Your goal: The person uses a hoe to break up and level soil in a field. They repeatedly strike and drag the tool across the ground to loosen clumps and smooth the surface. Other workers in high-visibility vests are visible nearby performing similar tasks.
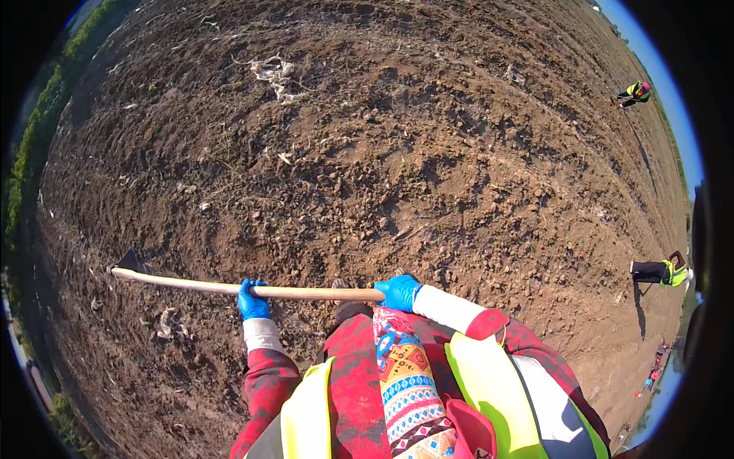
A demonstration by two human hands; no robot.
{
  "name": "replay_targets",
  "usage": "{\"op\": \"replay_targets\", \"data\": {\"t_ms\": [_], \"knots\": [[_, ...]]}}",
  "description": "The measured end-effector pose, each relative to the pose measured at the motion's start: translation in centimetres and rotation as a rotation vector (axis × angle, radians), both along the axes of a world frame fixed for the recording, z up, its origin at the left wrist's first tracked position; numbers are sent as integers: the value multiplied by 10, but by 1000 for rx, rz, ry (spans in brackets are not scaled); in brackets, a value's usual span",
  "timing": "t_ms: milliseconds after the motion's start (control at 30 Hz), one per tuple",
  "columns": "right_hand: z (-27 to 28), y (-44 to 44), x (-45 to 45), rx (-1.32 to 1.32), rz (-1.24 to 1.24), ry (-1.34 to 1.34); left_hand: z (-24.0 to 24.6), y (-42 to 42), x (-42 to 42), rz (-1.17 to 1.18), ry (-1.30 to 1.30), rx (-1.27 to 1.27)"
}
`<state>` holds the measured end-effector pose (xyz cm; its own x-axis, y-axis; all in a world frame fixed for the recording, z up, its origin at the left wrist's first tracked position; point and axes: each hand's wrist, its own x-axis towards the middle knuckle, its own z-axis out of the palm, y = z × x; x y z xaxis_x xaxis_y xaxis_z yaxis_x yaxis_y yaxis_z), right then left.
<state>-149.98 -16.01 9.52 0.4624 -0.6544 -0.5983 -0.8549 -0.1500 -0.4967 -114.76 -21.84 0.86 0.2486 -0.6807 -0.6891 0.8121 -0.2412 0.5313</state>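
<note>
A hoe with a long, pale wooden handle [189, 283] lies level across the front of my body. Its dark metal blade [129, 261] is at the far left end, held off to my side. My left hand [253, 299], in a blue glove, grips the handle about midway. Close to my waist, my right hand [397, 292], gloved in the same blue, is wrapped around the other end of the handle. Below the shaft, part of a shoe [351, 308] shows on loose brown soil [321, 229].
Tilled, cloddy soil spreads all around, with scraps of pale torn plastic sheeting [275, 74] ahead and another scrap [171, 324] at the left. Two people in yellow vests stand off to the right, one farther [635, 93] and one nearer [659, 272]. Green plants [34, 132] border the left.
</note>
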Motion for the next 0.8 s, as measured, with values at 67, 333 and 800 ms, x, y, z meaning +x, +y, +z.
{"op": "replay_targets", "data": {"t_ms": [67,333,800], "knots": [[-4,-4,20,-51,24,-29,1,1,9,18,7,-57],[5,24,14,287,-18,18,-73,71,-65,-159,180,195],[26,114,-116,11,-13,267,-97,108,-162,-213,299,520]]}}
